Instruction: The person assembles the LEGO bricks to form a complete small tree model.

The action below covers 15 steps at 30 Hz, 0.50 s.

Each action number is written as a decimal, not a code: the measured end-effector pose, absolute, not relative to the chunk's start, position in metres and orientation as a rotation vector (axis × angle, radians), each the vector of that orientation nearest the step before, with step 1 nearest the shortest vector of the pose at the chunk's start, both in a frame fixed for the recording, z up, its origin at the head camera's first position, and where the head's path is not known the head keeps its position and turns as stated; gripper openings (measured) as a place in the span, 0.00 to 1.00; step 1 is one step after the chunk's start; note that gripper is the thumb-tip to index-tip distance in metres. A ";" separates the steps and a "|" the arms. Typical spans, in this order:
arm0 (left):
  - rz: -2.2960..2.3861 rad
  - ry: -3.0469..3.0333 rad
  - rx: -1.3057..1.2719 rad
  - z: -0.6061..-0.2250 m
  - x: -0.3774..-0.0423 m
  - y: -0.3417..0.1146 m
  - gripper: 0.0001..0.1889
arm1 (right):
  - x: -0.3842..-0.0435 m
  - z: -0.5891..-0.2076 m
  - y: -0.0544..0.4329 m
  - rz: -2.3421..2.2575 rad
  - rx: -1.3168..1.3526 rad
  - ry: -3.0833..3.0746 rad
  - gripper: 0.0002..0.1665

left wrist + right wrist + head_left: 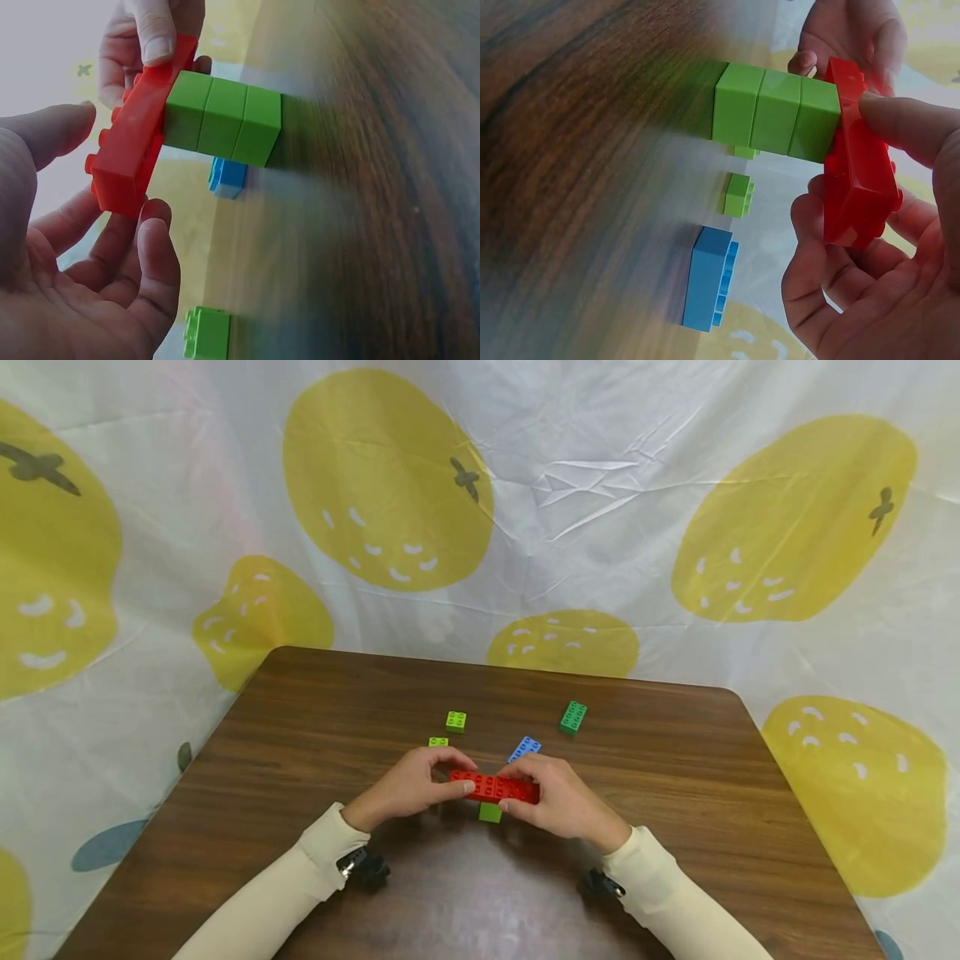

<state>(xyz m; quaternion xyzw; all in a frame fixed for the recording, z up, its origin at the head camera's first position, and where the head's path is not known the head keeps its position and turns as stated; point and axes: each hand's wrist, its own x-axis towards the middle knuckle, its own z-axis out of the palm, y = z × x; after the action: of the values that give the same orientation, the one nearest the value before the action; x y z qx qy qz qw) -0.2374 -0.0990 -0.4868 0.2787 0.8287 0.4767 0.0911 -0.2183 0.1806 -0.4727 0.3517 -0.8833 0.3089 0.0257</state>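
Note:
Two red toy bricks [487, 785] lie end to end atop a stack of three light green bricks [223, 118], which stands on the table. My right hand [566, 797] pinches the right red brick [862, 180], its thumb on the side and its fingers behind. Around the left end of the red row is my left hand [412, 783], its thumb lifted apart from the brick [124, 169] in the left wrist view. The left fingers are loosely bent close to that end.
Behind the hands on the brown wooden table [315, 710] lie a blue brick [524, 749], a dark green brick [573, 717] and two small light green bricks, one farther back [455, 722] and one nearer [438, 742]. A lemon-print cloth [585, 543] hangs behind the table.

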 end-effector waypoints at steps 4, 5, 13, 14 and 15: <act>1.419 2.490 0.813 -0.488 -0.239 -0.103 0.19 | -0.217 -0.472 0.181 0.949 1.080 -2.731 0.17; 1.422 2.505 0.801 -0.488 -0.239 -0.104 0.19 | -0.217 -0.473 0.182 0.946 1.079 -2.732 0.17; 1.464 2.613 0.645 -0.491 -0.256 -0.118 0.18 | -0.215 -0.474 0.183 0.940 1.076 -2.730 0.18; 1.465 2.623 0.627 -0.493 -0.258 -0.120 0.17 | -0.215 -0.474 0.183 0.938 1.073 -2.732 0.18; 1.467 2.630 0.610 -0.494 -0.260 -0.122 0.17 | -0.214 -0.474 0.183 0.936 1.072 -2.734 0.18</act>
<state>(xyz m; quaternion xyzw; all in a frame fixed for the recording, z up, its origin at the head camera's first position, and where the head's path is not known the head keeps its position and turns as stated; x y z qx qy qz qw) -0.2605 -0.1218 -0.4936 0.1984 0.8554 0.4773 0.0345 -0.2144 0.1834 -0.4744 0.3476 -0.8867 0.3035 0.0297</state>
